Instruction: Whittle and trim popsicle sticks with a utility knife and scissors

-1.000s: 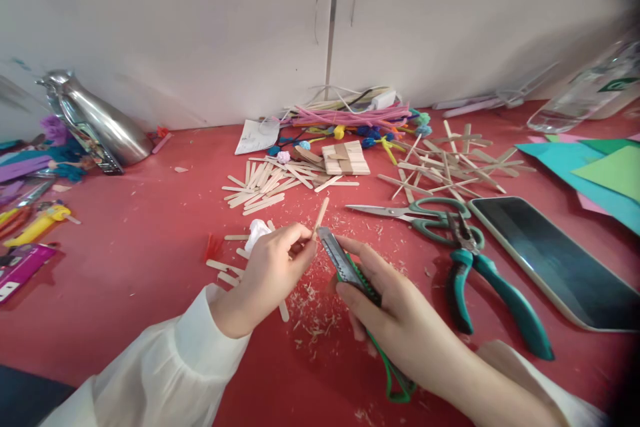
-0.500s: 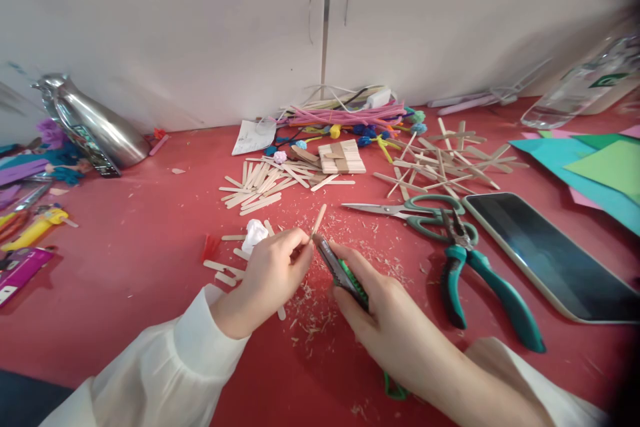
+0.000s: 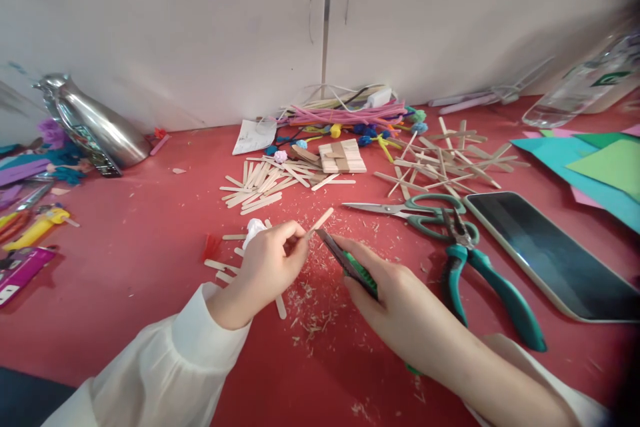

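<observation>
Craft stick (image 3: 321, 218) and knife (image 3: 345, 259) in hand, left of the scissors (image 3: 395, 209).
Left hand (image 3: 267, 263) pinches the stick's near end; right hand (image 3: 403, 307) is wrapped round the knife; hands apart; blade contact with stick cannot be told. Pliers (image 3: 463, 238) lie across the scissors' handles, in the way of lifting them; phone (image 3: 545, 247) just right of the scissors. Beyond the scissors: loose sticks (image 3: 265, 180) to the left, tangled sticks (image 3: 445, 163) to the right. Shavings (image 3: 315, 327) nearer than the scissors.
</observation>
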`<state>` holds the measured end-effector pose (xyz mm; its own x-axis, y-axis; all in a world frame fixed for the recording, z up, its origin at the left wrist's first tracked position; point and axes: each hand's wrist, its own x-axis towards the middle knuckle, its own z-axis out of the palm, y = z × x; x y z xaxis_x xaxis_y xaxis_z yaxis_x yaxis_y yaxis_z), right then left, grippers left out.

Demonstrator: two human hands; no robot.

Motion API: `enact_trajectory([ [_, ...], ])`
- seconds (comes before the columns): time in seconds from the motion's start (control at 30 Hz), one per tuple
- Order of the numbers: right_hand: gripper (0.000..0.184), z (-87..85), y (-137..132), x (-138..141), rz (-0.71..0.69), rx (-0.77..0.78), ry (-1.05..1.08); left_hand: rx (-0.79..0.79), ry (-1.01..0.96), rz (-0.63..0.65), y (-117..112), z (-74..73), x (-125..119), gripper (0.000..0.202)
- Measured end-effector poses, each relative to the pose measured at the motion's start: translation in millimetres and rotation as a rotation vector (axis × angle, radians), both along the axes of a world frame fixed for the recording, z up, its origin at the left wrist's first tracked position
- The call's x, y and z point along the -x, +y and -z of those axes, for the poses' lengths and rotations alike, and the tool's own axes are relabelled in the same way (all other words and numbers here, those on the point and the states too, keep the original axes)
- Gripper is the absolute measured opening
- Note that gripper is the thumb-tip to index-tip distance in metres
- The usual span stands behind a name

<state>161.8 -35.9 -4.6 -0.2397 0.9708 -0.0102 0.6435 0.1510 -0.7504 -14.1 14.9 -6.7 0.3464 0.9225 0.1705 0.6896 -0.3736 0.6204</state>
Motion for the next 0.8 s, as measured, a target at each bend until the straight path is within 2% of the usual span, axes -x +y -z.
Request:
enact_trajectory([
  [0.1, 0.052, 1.5, -0.3, 1.0, -0.017, -0.042, 0.047, 0.123, -0.141, -0.022, 1.6, 0.9, 0.6, 0.015],
  [0.2, 0.055, 1.8, -1.1, 2.2, -0.017, -0.021, 0.069, 0.162, -0.176, -0.037, 2.2, 1.7, 1.4, 0.013],
  [0.8, 0.053, -2.4, -3.3, 3.3, -0.027, -0.007, 0.058, 0.043, -0.162, -0.014, -0.4, -0.5, 0.6, 0.012],
])
